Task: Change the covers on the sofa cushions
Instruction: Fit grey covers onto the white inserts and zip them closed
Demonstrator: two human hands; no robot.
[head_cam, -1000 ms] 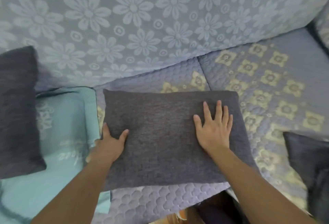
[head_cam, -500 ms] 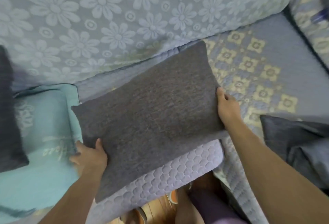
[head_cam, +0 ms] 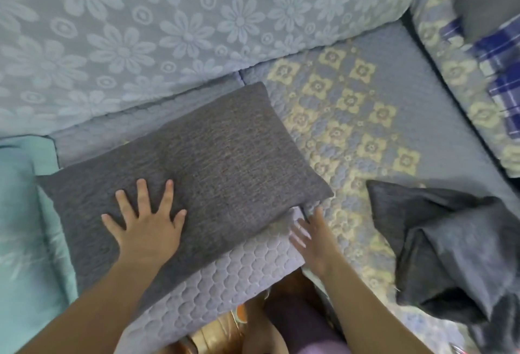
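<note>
Both hands have let go of the grey cushion's (head_cam: 194, 173) ends since half a second ago. From the head view, the left hand (head_cam: 146, 227) now lies flat on the cushion, fingers spread, its grip open. At the cushion's near right corner, the right hand (head_cam: 313, 238) is blurred, fingers extended, holding nothing. Tilted, the cushion lies on the quilted sofa seat (head_cam: 439, 117), overlapping a teal cushion (head_cam: 22, 227). A crumpled grey cover (head_cam: 450, 244) lies well to the right.
</note>
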